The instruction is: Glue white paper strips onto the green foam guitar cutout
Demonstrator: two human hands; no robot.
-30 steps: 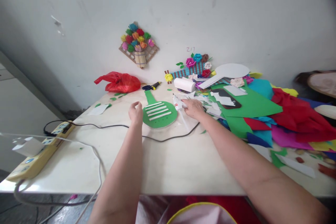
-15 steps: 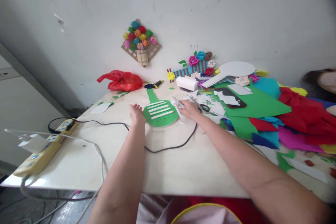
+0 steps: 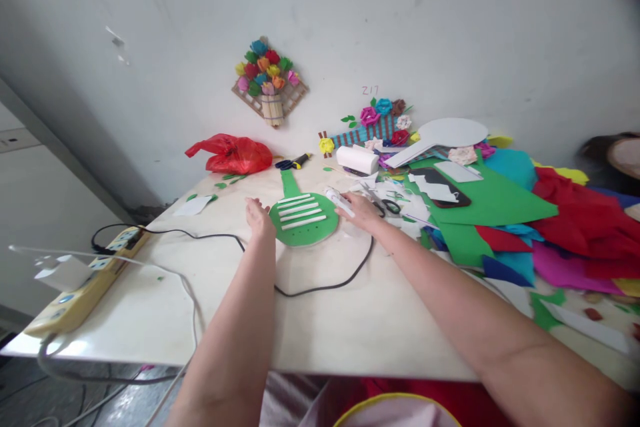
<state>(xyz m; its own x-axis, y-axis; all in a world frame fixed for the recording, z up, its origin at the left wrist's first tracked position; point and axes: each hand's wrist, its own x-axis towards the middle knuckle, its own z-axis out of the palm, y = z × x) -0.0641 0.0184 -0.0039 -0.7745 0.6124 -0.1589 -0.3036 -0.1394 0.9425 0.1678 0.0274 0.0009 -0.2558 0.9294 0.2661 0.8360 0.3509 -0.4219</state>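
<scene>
A green paddle-shaped paper cut-out (image 3: 303,227) with several white strips on it lies flat in the middle of the table. My left hand (image 3: 259,217) rests at its left edge, fingers stretched out, holding nothing. On the paddle's right side my right hand (image 3: 361,209) is closed on a white glue gun (image 3: 339,201), whose black cord (image 3: 320,283) loops across the table.
A heap of coloured paper sheets (image 3: 525,213) covers the table's right half. Scissors (image 3: 385,203) lie among white scraps. A red plastic bag (image 3: 233,155), a white roll (image 3: 356,159) and paper flower crafts stand by the wall. A yellow power strip (image 3: 75,287) sits at the left edge.
My left hand has uncurled and settled flat beside the paddle. My right hand has drawn the glue gun a little nearer, and the black cord has slid toward me.
</scene>
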